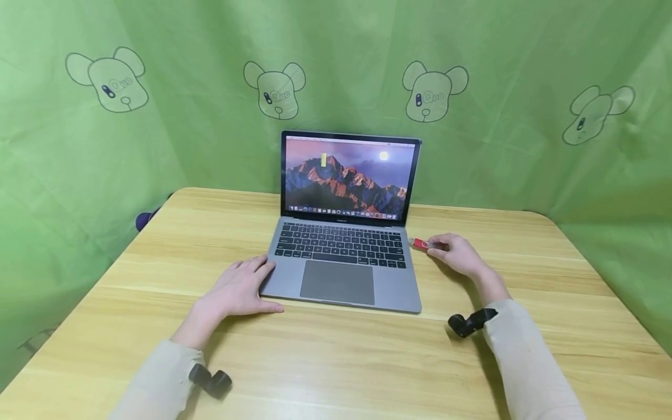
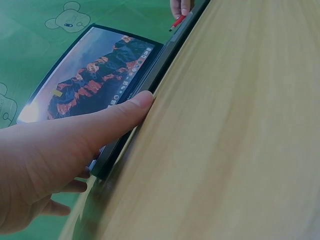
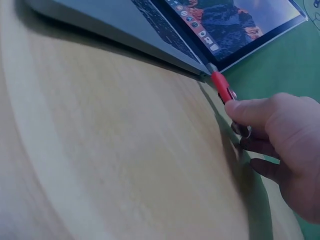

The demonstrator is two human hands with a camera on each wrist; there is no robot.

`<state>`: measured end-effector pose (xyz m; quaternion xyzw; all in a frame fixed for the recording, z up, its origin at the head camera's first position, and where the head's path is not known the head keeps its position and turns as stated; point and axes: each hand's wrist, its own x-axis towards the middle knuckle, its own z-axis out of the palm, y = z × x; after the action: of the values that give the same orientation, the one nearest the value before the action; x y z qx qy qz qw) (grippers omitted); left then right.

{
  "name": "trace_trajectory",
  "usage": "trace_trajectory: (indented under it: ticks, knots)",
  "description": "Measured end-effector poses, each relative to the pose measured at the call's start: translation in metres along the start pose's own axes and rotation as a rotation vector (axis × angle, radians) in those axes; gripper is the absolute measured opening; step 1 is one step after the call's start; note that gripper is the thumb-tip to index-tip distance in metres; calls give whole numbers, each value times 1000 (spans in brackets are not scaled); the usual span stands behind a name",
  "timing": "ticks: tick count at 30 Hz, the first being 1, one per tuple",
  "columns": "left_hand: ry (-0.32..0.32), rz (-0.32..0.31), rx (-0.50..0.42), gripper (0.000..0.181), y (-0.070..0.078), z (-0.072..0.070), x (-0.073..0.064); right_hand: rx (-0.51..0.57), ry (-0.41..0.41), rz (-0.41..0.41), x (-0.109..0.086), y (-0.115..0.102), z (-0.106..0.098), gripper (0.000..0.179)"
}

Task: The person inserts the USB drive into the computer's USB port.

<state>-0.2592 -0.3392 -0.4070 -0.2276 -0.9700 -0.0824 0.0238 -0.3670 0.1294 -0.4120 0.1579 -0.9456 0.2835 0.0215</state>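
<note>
A grey laptop (image 1: 341,256) stands unfolded on the wooden table, its lit screen showing a mountain picture. At its front left corner lies my left hand (image 1: 242,287), thumb extended to the front edge and fingers along the left side. In the left wrist view, the straight thumb (image 2: 125,112) touches that front edge. Beside the laptop's right edge my right hand (image 1: 458,254) pinches a red USB flash drive (image 1: 420,244) between thumb and fingers. Its metal connector (image 3: 212,68) points at the laptop's side, close to the rear corner; whether it touches I cannot tell.
The wooden table (image 1: 315,356) extends around the laptop on all sides. Behind it hangs a green curtain (image 1: 352,35) printed with mouse-head outlines. A black wrist camera (image 1: 210,380) is on the left sleeve, and another black camera (image 1: 471,322) on the right one.
</note>
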Motion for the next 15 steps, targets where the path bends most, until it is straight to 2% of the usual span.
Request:
trace_trajectory:
  ticks: [4,8,15]
  knots:
    - [-9,-3,-5,102,1,0,0,106,-6,69,-1,2,-1,37]
    - [-12,-6,-9,103,1,0,1,184,-3,98,-3,6,-3,43]
    - [-10,-12,-17,103,0,0,0,182,5,90,-1,12,-2,42]
